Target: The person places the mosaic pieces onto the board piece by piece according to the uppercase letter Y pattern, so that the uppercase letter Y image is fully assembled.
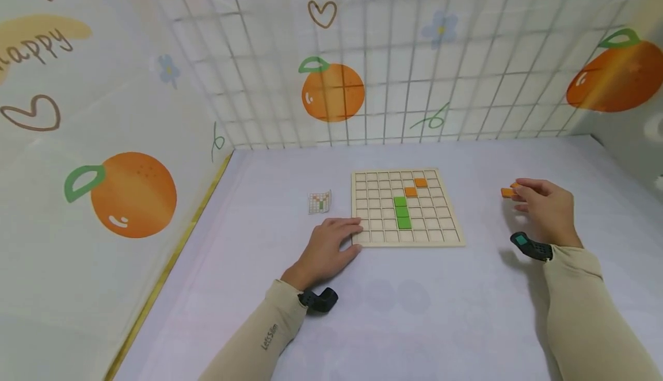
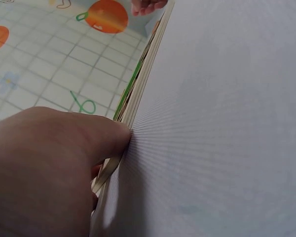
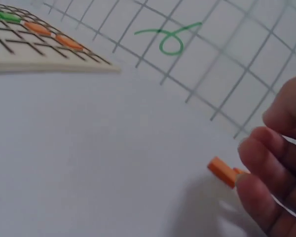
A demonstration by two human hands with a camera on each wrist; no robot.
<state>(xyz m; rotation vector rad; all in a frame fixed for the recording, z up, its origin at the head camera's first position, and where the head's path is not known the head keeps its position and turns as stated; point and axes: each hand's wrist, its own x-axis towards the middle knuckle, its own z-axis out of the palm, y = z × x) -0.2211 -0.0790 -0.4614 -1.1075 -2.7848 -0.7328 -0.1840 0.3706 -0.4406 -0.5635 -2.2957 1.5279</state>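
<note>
A pale wooden grid board (image 1: 375,202) lies on the table, with green tiles (image 1: 402,213) in a column and two orange tiles (image 1: 415,187) stepping diagonally up to the right. At its near left corner rests my left hand (image 1: 325,248), fingers against the left side. In the left wrist view the thumb (image 2: 111,136) touches the board's front edge. My right hand (image 1: 549,208) is well right of the board, fingertips just over loose orange tiles (image 3: 222,173). The fingers bend loosely, and I see no tile between them. They partly hide one tile.
Left of the board lies a small card (image 1: 318,202) printed with a coloured grid. Behind the table (image 1: 404,323) hangs a patterned sheet (image 1: 383,99) with oranges and grid lines; another covers the left side. Each wrist wears a dark band (image 1: 533,247).
</note>
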